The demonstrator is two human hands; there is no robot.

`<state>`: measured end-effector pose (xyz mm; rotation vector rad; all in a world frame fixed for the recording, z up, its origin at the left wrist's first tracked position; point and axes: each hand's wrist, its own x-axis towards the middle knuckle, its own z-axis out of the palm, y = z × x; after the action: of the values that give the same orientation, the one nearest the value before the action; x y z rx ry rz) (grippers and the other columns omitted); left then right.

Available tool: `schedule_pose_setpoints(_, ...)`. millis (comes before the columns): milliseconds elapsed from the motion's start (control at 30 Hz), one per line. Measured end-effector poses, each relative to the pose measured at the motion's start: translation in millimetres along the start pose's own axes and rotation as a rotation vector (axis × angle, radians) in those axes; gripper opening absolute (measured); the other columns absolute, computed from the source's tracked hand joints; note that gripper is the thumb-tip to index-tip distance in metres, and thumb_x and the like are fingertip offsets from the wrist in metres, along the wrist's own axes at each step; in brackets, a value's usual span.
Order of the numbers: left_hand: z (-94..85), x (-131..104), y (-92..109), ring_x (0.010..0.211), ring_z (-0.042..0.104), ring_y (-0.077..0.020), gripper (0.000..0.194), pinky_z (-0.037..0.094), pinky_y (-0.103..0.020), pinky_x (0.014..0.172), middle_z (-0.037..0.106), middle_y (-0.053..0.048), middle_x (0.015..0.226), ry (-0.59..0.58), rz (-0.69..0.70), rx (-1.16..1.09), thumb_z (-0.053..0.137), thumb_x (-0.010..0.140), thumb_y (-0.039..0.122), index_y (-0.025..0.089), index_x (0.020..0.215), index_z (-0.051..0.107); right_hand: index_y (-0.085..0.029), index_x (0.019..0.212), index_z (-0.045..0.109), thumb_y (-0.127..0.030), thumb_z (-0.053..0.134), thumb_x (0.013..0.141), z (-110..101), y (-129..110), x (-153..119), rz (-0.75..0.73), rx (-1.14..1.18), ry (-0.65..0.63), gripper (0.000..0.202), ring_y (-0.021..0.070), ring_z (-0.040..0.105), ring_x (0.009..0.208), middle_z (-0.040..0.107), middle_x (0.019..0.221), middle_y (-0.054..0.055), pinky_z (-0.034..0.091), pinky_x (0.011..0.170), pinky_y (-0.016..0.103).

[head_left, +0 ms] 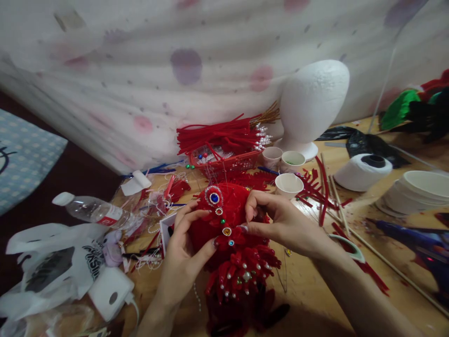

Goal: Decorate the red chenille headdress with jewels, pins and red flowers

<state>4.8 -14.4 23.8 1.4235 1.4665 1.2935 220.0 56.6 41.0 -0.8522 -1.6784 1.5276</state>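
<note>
A red velvety headpiece [235, 202] sits upright in front of me, trimmed with a line of jewelled ornaments. Its top ornament is a blue gem [214, 198] in a silver ring; lower down are an amber gem [227, 231] and a small light-blue one [231, 243]. Below them spreads a red flower [243, 276] tipped with white pearls. My left hand [182, 252] curls around the headpiece's left side, with fingers and thumb against it. At its right side my right hand [280, 224] has thumb and fingers pinched together; what they pinch is too small to make out.
Behind stand a red basket [242, 161] of red stems, a white foam head [314, 100] and paper cups [289, 186]. Rightward lie a thread cone [363, 172], scissors [347, 248], thin sticks and a blue glue gun [410, 243]. A plastic bottle [94, 209] and a white bag [59, 262] are left.
</note>
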Motion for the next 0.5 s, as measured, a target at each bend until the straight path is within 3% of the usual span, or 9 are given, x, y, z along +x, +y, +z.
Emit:
schedule_pose_setpoints(267,1.9,0.1,-1.7,0.141,0.034,-0.0337,0.041,0.03,-0.051,0.117,0.044,-0.008,0.142,0.01,0.009,-0.004,0.078,0.074,0.042,0.026,0.11,0.065,-0.019,0.07,0.051,-0.014,0.069,0.072,5.8,-7.5,-2.4,0.005,-0.006,0.026,0.018,0.0089,0.048,0.062,0.051,0.068,-0.005,0.039,0.055,0.022)
schedule_pose_setpoints(500,2.0,0.7,-0.3,0.143,0.033,-0.0322,0.039,0.032,-0.048,0.116,0.045,-0.007,0.143,0.012,0.017,0.023,0.078,0.075,0.043,0.028,0.109,0.066,-0.018,0.072,0.052,-0.024,0.081,0.068,4.1,2.1,0.0,0.024,0.238,0.001,0.03,0.0063,0.04,0.057,0.048,0.066,-0.007,0.032,0.051,0.02)
